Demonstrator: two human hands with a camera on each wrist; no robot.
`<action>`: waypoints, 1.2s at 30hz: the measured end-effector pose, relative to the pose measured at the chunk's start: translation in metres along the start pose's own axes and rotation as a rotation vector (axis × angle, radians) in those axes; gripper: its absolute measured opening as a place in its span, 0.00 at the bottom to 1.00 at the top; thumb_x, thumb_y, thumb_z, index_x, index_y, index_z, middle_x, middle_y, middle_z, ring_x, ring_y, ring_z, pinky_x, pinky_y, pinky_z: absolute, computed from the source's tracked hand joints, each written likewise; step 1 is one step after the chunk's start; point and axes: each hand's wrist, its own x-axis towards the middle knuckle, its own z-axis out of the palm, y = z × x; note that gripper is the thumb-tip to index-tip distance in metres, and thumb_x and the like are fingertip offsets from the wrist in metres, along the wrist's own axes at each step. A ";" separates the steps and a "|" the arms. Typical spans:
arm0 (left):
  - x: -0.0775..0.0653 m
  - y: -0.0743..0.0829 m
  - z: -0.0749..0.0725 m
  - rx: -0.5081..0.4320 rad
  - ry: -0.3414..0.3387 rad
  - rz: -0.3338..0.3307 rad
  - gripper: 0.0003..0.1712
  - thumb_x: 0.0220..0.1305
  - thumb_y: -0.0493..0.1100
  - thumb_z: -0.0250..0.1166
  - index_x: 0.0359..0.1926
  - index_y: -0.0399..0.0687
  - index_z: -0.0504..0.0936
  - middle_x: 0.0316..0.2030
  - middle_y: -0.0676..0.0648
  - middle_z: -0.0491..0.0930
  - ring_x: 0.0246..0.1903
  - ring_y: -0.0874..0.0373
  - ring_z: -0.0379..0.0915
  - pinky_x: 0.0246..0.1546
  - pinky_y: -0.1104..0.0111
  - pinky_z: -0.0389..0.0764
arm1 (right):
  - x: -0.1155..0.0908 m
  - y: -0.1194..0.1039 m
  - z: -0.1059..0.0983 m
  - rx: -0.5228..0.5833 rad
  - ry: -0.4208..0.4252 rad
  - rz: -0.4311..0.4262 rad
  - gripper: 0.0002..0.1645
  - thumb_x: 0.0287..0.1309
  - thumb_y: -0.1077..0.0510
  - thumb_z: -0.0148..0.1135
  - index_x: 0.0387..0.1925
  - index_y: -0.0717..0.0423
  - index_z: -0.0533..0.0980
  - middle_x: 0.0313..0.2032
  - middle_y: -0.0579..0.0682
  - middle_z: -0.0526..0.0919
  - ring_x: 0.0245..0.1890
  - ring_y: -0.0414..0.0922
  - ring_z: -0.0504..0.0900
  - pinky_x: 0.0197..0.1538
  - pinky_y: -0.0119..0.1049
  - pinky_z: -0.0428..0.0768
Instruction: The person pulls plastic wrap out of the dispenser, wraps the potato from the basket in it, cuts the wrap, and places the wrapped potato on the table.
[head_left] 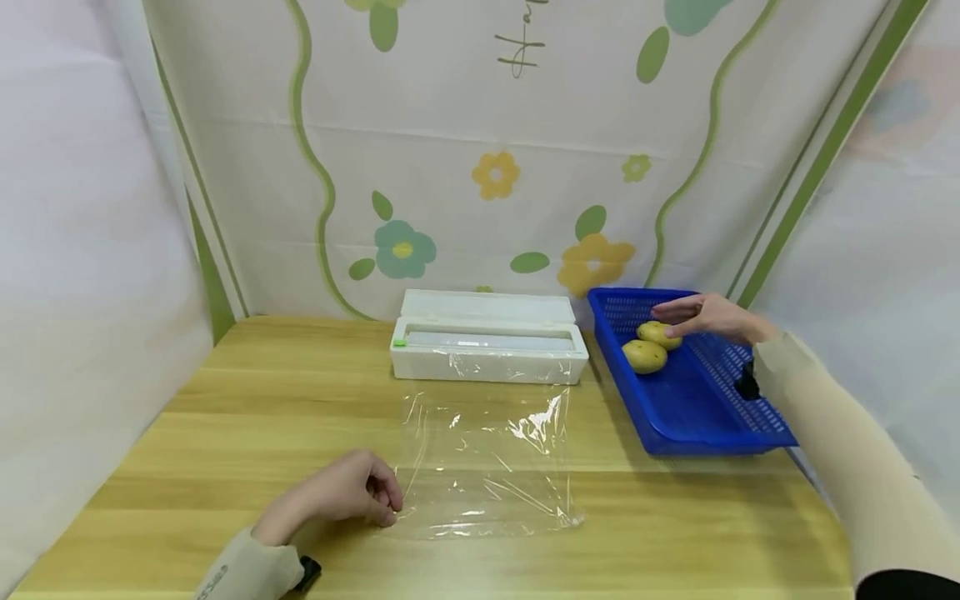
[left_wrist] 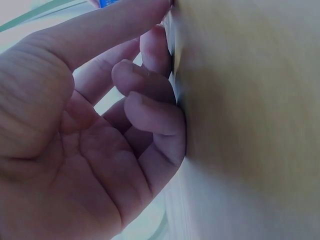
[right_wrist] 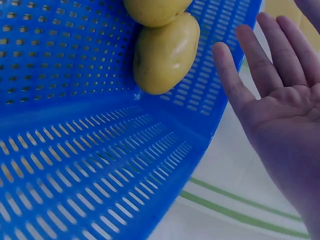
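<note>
A sheet of clear cling film (head_left: 487, 458) stretches over the table toward me from a white dispenser box (head_left: 487, 365), whose lid stands raised. At the sheet's near left corner, my left hand (head_left: 348, 492) pinches the film between thumb and fingers, low against the tabletop. The left wrist view shows the other fingers (left_wrist: 155, 117) curled against the wood. My right hand (head_left: 712, 319) hovers over the far end of a blue plastic basket (head_left: 697, 442), its fingers extended and holding nothing. Two yellow potatoes (head_left: 644, 357) (right_wrist: 167, 52) lie against each other in the basket, right below that hand.
The wooden table (head_left: 247, 417) ends at a flower-printed cloth (head_left: 465, 217) hanging behind it, with more cloth at both sides. A green slider (head_left: 401, 342) sits at the box's left end. The basket's tall slotted walls stand right of the box.
</note>
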 end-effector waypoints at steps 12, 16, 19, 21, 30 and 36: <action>-0.005 -0.002 0.000 -0.018 0.014 0.004 0.08 0.48 0.35 0.77 0.27 0.51 0.87 0.22 0.55 0.80 0.24 0.63 0.74 0.26 0.71 0.76 | 0.007 0.028 0.007 0.040 0.011 -0.014 0.39 0.56 0.59 0.73 0.66 0.65 0.69 0.64 0.63 0.71 0.64 0.59 0.69 0.55 0.34 0.76; -0.006 -0.002 0.003 -0.042 0.004 0.015 0.08 0.48 0.35 0.77 0.27 0.50 0.87 0.23 0.54 0.81 0.24 0.63 0.75 0.25 0.71 0.77 | 0.009 0.036 0.016 0.031 -0.010 -0.029 0.40 0.52 0.62 0.74 0.64 0.70 0.69 0.62 0.66 0.71 0.61 0.63 0.70 0.54 0.40 0.77; -0.005 -0.001 0.004 -0.047 -0.001 0.030 0.07 0.49 0.34 0.77 0.26 0.49 0.87 0.23 0.54 0.81 0.23 0.64 0.75 0.25 0.71 0.77 | 0.011 0.039 0.021 0.024 -0.023 -0.033 0.40 0.51 0.64 0.75 0.64 0.70 0.69 0.62 0.67 0.71 0.60 0.63 0.71 0.53 0.40 0.78; -0.003 0.000 0.003 -0.043 0.002 0.035 0.07 0.49 0.33 0.77 0.26 0.48 0.87 0.22 0.54 0.81 0.23 0.65 0.74 0.24 0.72 0.77 | 0.012 0.041 0.023 0.015 -0.021 -0.033 0.40 0.50 0.64 0.75 0.64 0.70 0.69 0.62 0.66 0.71 0.60 0.62 0.72 0.53 0.38 0.78; -0.001 -0.002 0.000 -0.033 0.002 0.011 0.08 0.49 0.34 0.77 0.26 0.51 0.88 0.24 0.55 0.82 0.24 0.64 0.75 0.25 0.71 0.77 | 0.018 0.034 0.033 -0.048 0.012 0.009 0.44 0.45 0.63 0.78 0.65 0.68 0.69 0.62 0.65 0.71 0.61 0.61 0.71 0.57 0.43 0.75; -0.002 -0.005 0.001 -0.035 0.006 0.007 0.08 0.49 0.34 0.77 0.26 0.51 0.88 0.24 0.55 0.82 0.24 0.64 0.75 0.26 0.71 0.77 | 0.025 0.038 0.039 -0.205 0.015 0.006 0.47 0.44 0.57 0.81 0.64 0.69 0.70 0.62 0.68 0.70 0.58 0.61 0.73 0.56 0.46 0.75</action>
